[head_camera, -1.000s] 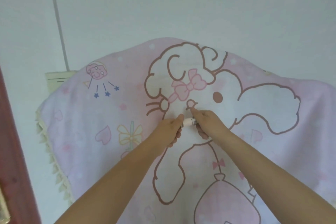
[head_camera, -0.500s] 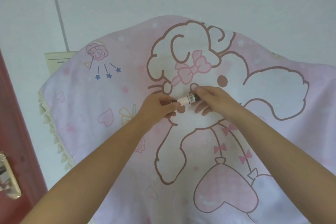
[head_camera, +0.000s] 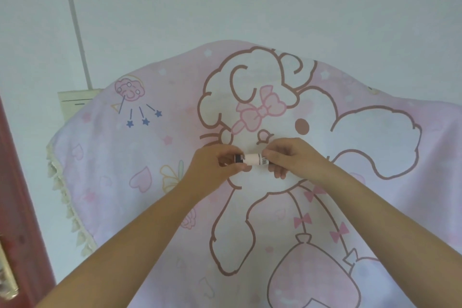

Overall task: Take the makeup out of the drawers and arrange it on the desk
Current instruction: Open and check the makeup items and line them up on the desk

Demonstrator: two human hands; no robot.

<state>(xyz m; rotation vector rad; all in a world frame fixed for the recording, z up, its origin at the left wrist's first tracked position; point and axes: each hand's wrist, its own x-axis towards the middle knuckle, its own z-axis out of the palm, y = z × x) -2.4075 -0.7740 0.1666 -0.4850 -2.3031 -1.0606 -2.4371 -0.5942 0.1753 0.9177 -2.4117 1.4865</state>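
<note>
A small makeup tube (head_camera: 251, 159), white in the middle with black ends and a printed label, lies level between both hands above the desk. My left hand (head_camera: 212, 170) pinches its left end with thumb and fingers. My right hand (head_camera: 291, 159) pinches its right end, the lower fingers hanging loosely below. The desk is covered by a pink cloth (head_camera: 130, 157) printed with a white cartoon rabbit. The tube's ends are hidden in my fingers. No drawer shows in this view.
A tasselled fringe (head_camera: 66, 197) edges the cloth on the left. A cream box (head_camera: 75, 100) stands at the back left against the pale wall. A red-brown door (head_camera: 20, 220) with a metal handle (head_camera: 6, 275) runs along the left edge.
The view tilted, so hands and cloth shifted in the picture. The hands drew slightly apart along the tube, showing more of its white middle. Both still hold it.
</note>
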